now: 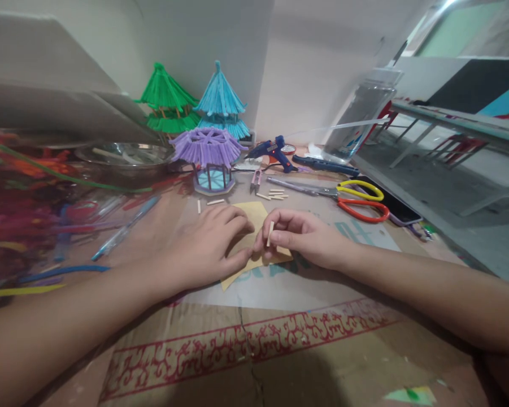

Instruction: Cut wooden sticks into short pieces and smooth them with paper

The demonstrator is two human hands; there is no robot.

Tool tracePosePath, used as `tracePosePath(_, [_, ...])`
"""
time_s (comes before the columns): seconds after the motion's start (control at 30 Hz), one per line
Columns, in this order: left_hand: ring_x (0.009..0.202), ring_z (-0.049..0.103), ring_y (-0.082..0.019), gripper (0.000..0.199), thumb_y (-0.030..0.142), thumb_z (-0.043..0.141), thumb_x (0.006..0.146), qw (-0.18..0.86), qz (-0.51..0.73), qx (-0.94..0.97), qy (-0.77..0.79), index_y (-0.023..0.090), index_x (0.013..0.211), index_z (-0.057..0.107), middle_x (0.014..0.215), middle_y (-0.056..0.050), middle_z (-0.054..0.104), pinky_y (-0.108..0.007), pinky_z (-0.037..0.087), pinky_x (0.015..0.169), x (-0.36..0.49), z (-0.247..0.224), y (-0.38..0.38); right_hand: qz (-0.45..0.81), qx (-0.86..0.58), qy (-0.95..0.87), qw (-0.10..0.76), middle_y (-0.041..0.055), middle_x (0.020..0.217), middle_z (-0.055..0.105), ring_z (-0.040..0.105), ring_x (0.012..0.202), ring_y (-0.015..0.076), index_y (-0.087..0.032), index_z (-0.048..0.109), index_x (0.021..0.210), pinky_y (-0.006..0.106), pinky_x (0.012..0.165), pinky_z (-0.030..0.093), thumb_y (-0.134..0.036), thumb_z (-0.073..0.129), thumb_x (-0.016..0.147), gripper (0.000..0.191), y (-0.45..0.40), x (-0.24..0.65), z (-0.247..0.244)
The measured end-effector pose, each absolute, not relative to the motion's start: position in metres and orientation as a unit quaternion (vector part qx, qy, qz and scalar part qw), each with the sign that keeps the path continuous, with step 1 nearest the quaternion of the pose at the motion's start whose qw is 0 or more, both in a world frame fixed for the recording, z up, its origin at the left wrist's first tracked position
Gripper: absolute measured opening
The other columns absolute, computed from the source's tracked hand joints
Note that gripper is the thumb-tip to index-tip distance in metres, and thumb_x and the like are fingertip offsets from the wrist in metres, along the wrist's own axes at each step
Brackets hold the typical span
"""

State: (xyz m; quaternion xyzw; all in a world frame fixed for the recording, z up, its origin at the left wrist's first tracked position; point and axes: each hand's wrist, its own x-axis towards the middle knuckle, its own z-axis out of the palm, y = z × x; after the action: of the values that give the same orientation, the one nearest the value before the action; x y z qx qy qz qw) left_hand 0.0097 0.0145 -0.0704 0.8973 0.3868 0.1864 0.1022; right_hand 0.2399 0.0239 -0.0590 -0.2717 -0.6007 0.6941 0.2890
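Note:
Between the thumb and fingers of my right hand is a short wooden stick, tilted nearly upright. My left hand rests palm down with fingers apart, partly over a yellow sheet of sandpaper or paper. Its fingertips come close to those of my right hand. Behind the hands lie several short wooden sticks in a loose group. Just beyond stands a small pavilion model with a purple roof. A green-roofed model and a blue-roofed one stand at the back.
A blue glue gun, pliers, scissors with yellow and red handles and a phone lie at right. A metal bowl and a pen are at left. Cardboard covers the table.

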Motion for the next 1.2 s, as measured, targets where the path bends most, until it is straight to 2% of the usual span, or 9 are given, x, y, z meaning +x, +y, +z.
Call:
tracePosePath(0.13, [0.118,0.051,-0.031,0.029,0.041,0.055,0.094,0.099,0.179,0.899,0.387,0.019,0.113,0.061,0.121,-0.010,0.059,-0.053,0.043,0.104,0.009,-0.070,0.015,0.674,-0.293,-0.595,0.326,-0.0050,0.068,0.058,0.049,0.056,0.0058,-0.017,0.063,0.083,0.018,0.053,0.040,-0.042,0.082,0.083,0.031,0.028,0.240,-0.060])
tracePosePath(0.3, [0.118,0.051,-0.031,0.028,0.041,0.054,0.094,0.098,0.178,0.899,0.388,0.019,0.112,0.060,0.121,-0.011,0.059,-0.053,0.043,0.104,0.009,-0.070,0.015,0.683,-0.289,-0.593,0.315,-0.0002,0.075,0.068,0.054,0.059,0.0075,-0.018,0.062,0.087,0.020,0.055,0.042,-0.041,0.078,0.085,0.028,0.029,0.240,-0.062])
tracePosePath(0.5, [0.119,0.052,-0.032,0.028,0.040,0.054,0.094,0.095,0.184,0.898,0.387,0.020,0.112,0.061,0.122,-0.011,0.060,-0.053,0.043,0.104,0.009,-0.071,0.015,0.643,-0.300,-0.633,0.310,0.0011,0.080,0.071,0.057,0.062,0.0095,-0.020,0.059,0.090,0.022,0.057,0.045,-0.041,0.073,0.089,0.025,0.026,0.239,-0.058])
tracePosePath(0.57, [0.119,0.053,-0.032,0.029,0.041,0.054,0.094,0.098,0.185,0.899,0.385,0.019,0.113,0.062,0.123,-0.011,0.060,-0.053,0.043,0.104,0.009,-0.071,0.014,0.538,-0.338,-0.699,0.329,0.0022,0.084,0.071,0.060,0.068,0.0123,-0.021,0.061,0.091,0.025,0.062,0.047,-0.039,0.069,0.090,0.020,0.034,0.245,-0.055])
tracePosePath(0.7, [0.122,0.052,-0.032,0.032,0.040,0.056,0.094,0.109,0.184,0.897,0.388,0.018,0.115,0.064,0.125,-0.011,0.060,-0.053,0.041,0.107,0.008,-0.069,0.014,0.189,-0.405,-0.831,0.331,0.0064,0.091,0.073,0.062,0.080,0.0190,-0.020,0.071,0.093,0.034,0.076,0.048,-0.029,0.065,0.091,0.012,0.067,0.264,-0.054])
tracePosePath(0.8, [0.124,0.052,-0.033,0.032,0.039,0.057,0.093,0.115,0.185,0.894,0.391,0.017,0.116,0.064,0.126,-0.012,0.061,-0.053,0.042,0.107,0.008,-0.070,0.014,0.086,-0.431,-0.846,0.304,0.0090,0.091,0.073,0.062,0.079,0.0213,-0.018,0.074,0.097,0.036,0.077,0.048,-0.025,0.061,0.092,0.016,0.090,0.275,-0.060])
tracePosePath(0.93, [0.117,0.058,-0.029,0.023,0.034,0.057,0.094,0.105,0.228,0.893,0.374,0.018,0.107,0.068,0.119,-0.010,0.066,-0.048,0.046,0.103,0.009,-0.069,0.011,0.050,-0.427,-0.848,0.311,0.0108,0.097,0.073,0.061,0.080,0.0213,-0.016,0.072,0.110,0.036,0.076,0.049,-0.022,0.059,0.092,0.023,0.098,0.277,-0.067])
tracePosePath(1.03, [0.108,0.064,-0.024,0.023,0.029,0.050,0.098,0.067,0.260,0.893,0.362,0.021,0.097,0.072,0.111,-0.007,0.071,-0.043,0.049,0.098,0.002,-0.059,0.010,0.066,-0.435,-0.836,0.329,0.0086,0.092,0.072,0.059,0.075,0.0199,-0.016,0.070,0.111,0.034,0.071,0.048,-0.023,0.058,0.091,0.024,0.095,0.276,-0.069])
tracePosePath(1.2, [0.098,0.067,-0.026,0.028,0.027,0.048,0.097,-0.016,0.213,0.878,0.428,0.022,0.104,0.075,0.103,-0.006,0.076,-0.042,0.052,0.090,-0.026,-0.028,0.030,0.096,-0.447,-0.828,0.325,0.0084,0.092,0.073,0.061,0.076,0.0203,-0.017,0.071,0.106,0.033,0.070,0.048,-0.026,0.055,0.093,0.023,0.089,0.274,-0.068])
